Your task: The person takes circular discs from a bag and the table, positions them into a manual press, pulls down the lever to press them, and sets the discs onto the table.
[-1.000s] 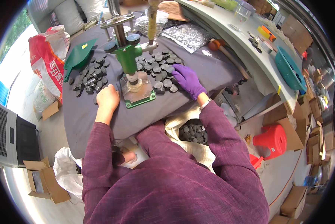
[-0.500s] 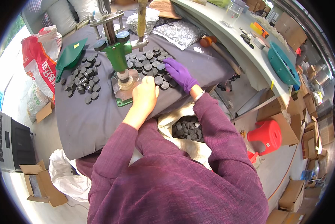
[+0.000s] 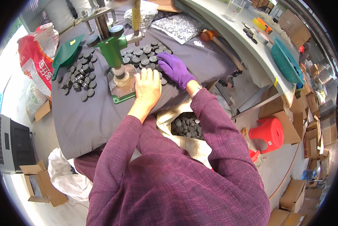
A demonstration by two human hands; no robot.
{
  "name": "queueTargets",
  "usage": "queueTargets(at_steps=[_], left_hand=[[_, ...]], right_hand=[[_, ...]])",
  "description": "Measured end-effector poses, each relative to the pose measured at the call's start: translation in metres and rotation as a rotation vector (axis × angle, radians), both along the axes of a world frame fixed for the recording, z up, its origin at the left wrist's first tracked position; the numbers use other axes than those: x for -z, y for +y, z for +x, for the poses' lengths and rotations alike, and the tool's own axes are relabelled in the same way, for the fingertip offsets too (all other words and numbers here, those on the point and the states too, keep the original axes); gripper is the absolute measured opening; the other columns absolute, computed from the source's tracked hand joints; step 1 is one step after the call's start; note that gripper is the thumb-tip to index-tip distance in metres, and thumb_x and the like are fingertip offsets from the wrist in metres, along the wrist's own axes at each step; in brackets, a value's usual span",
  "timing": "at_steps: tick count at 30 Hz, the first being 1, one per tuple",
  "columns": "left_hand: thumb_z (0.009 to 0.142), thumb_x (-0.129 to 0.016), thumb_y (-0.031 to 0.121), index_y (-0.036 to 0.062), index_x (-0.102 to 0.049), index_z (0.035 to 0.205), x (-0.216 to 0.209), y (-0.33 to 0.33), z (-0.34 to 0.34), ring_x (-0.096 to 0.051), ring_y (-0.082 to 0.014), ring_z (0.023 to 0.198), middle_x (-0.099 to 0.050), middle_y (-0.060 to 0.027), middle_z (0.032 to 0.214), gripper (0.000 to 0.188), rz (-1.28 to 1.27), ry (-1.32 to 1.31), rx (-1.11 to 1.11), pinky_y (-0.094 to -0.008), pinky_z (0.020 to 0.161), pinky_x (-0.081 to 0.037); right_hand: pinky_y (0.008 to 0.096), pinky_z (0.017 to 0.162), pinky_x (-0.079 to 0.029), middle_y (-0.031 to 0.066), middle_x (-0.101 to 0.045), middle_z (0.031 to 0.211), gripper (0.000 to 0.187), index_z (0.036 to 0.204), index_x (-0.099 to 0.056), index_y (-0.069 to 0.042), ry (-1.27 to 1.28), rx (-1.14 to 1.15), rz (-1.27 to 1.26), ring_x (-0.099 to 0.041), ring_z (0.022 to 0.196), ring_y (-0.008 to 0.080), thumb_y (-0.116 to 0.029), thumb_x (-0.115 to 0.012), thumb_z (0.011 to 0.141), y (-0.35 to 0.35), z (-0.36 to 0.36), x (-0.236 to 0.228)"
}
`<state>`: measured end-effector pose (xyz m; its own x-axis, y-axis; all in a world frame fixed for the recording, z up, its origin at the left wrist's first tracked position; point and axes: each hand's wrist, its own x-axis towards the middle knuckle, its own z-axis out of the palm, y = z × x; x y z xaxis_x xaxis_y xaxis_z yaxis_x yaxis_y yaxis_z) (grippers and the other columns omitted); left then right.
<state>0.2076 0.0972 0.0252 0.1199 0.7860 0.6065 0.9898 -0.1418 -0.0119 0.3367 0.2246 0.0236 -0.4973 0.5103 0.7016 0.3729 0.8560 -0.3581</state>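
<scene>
1. Purple fabric gloves the right hand point(image 3: 173, 69), which lies palm down along the right side of a pile of dark discs point(image 3: 143, 57). Its fingers are close together, pointing left and away from the body; whether any disc sits beneath them cannot be told.

2. The left hand point(image 3: 148, 89) is bare, palm down, between the green press point(image 3: 111, 52) and the near edge of the pile. Its fingers lie side by side, slightly bent, pointing away from the body; their undersides are hidden, so I cannot tell whether they grip a disc.

3. From the left fingers, the pile spreads just beyond and to the right, while the press's pale round pedestal point(image 3: 121, 80) stands just left, nearer this hand than the gloved one.

4. The discs are round and low, without a long axis; many lie flat on the cloth-covered counter point(image 3: 87, 122), some overlapping.

5. A second heap of discs point(image 3: 78, 76) lies left of the press, well apart from both hands.
</scene>
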Motion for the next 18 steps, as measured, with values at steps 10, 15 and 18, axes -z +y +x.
queueTargets(at_steps=[10, 15, 18], left_hand=[[0.085, -0.065, 0.038, 0.0014, -0.052, 0.125, 0.008, 0.009, 0.015, -0.054, -0.0381, 0.106, -0.051, -0.0284, 0.126, 0.056, -0.038, -0.176, -0.087, -0.0478, 0.09, -0.038], [0.075, -0.07, 0.032, 0.0021, -0.055, 0.115, 0.007, -0.018, 0.057, -0.05, -0.0334, 0.105, -0.05, -0.0202, 0.125, 0.053, 0.001, -0.367, 0.12, -0.047, 0.089, -0.037], [0.074, -0.074, 0.031, -0.0026, -0.052, 0.121, 0.024, -0.038, 0.097, -0.048, -0.0387, 0.113, -0.043, -0.0247, 0.138, 0.062, 0.057, -0.412, 0.339, -0.049, 0.097, -0.037]], right_hand=[[0.0408, 0.087, -0.048, 0.0117, -0.067, 0.11, 0.03, 0.11, -0.065, -0.008, -0.178, -0.155, -0.009, -0.062, 0.1, 0.0331, -0.027, -0.052, 0.091, 0.004, 0.014, 0.004], [0.0414, 0.088, -0.047, 0.0132, -0.066, 0.109, 0.026, 0.105, -0.064, -0.004, -0.143, -0.14, -0.094, -0.061, 0.101, 0.0334, -0.022, -0.052, 0.09, -0.052, 0.072, -0.002], [0.0388, 0.094, -0.046, 0.0158, -0.065, 0.115, 0.025, 0.108, -0.064, -0.001, 0.03, -0.024, -0.365, -0.061, 0.106, 0.0309, -0.017, -0.056, 0.09, -0.104, 0.118, -0.004]])
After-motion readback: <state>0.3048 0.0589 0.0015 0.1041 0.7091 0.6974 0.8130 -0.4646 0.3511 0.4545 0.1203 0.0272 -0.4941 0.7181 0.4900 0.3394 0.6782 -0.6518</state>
